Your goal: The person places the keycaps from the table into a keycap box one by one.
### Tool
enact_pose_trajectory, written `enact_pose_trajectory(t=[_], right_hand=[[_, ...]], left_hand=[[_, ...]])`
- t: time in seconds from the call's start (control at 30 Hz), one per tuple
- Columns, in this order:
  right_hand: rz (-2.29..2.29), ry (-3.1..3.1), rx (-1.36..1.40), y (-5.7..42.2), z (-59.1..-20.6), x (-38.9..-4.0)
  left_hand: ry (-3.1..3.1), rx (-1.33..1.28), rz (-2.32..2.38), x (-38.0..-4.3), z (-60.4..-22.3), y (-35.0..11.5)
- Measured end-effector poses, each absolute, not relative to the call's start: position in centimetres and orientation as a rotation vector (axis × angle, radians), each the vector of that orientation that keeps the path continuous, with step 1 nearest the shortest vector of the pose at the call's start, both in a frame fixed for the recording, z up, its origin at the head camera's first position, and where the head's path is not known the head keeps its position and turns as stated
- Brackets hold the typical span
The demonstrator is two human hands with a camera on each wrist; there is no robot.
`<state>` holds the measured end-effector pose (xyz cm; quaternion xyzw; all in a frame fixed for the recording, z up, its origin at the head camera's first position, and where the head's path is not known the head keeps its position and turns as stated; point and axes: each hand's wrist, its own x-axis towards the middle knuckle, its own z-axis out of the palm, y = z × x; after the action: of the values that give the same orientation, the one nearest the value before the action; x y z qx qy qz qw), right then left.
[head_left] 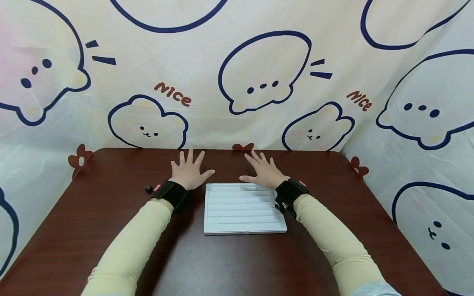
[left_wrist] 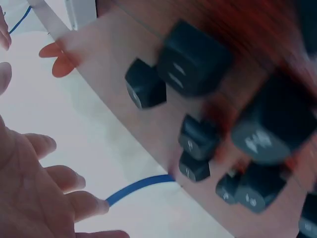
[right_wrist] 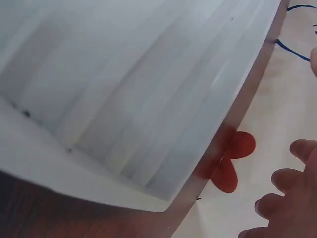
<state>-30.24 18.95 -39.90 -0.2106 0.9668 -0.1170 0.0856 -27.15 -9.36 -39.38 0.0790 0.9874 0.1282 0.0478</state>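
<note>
A white tray [head_left: 240,213] with stepped ridges lies on the brown table; in the right wrist view the ridged tray [right_wrist: 148,84] fills much of the picture. My left hand [head_left: 188,172] is to the left of its far corner, fingers straight and spread, holding nothing. Over the tray's far right part is my right hand [head_left: 264,172], fingers also spread and holding nothing. Several black blocks [left_wrist: 195,59] with white marks show near the left wrist. Only one small black block [head_left: 149,189] shows in the head view; the left wrist and arm hide the others.
The dark wooden table [head_left: 237,263] ends at a far edge against a cream sheet [head_left: 207,74] printed with bear outlines. The sheet also hangs along the left and right sides. Black straps [head_left: 172,194] circle both wrists.
</note>
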Motion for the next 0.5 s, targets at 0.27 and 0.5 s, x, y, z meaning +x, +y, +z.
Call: enact_pose_trajectory(t=[0.27, 0.5], right_hand=[[-0.402, 2.89, -0.717, 19.6, -39.8, -28.9], [-0.448, 2.914, -0.761, 20.0, -39.8, -27.7]], left_hand=[[3.014, 0.349, 0.39, -26.3, -38.8, -10.7], [3.059, 0.487, 0.445, -25.1, -38.0, -12.1]])
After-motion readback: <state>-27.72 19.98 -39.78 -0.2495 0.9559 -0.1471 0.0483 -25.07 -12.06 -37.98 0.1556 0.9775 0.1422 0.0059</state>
